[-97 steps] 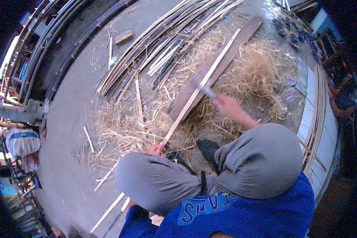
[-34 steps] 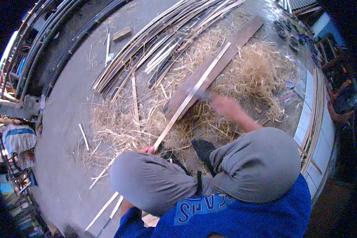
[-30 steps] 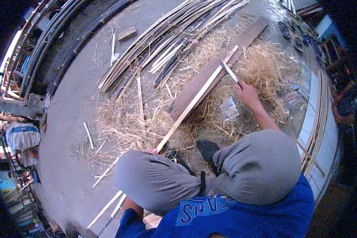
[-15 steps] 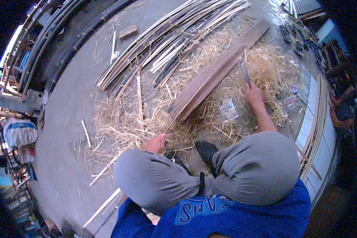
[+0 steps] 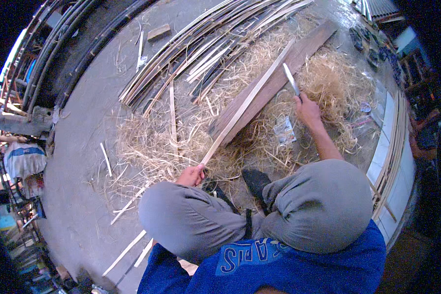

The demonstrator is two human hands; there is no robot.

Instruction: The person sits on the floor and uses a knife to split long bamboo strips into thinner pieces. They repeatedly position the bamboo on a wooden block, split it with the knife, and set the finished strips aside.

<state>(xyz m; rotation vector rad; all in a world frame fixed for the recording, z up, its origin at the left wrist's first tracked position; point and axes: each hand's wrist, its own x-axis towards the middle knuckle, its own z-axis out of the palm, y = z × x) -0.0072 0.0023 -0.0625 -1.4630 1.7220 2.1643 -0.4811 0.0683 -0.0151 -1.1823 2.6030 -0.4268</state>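
Note:
My left hand (image 5: 191, 175), beside my left knee, is closed round the near end of a pale bamboo strip (image 5: 245, 105). The strip lies slantwise along a brown wooden plank (image 5: 274, 90), its pale flat face up. In my right hand (image 5: 308, 109) is the dark handle of a knife (image 5: 291, 78). Its bright blade points away from me over the plank's right edge, apart from the strip. Curly shavings (image 5: 323, 81) are heaped around the plank.
Many long split strips (image 5: 191, 54) lie in a bundle at the far side. More strips (image 5: 394, 142) rest on white tiles at the right. Dark poles (image 5: 98, 44) stand far left, a small wood block (image 5: 159, 32) near them. Sandals (image 5: 360, 41) lie far right.
The strip has turned from its thin edge to its pale wide face. My right hand has shifted slightly left, and the knife blade now tilts left over the plank.

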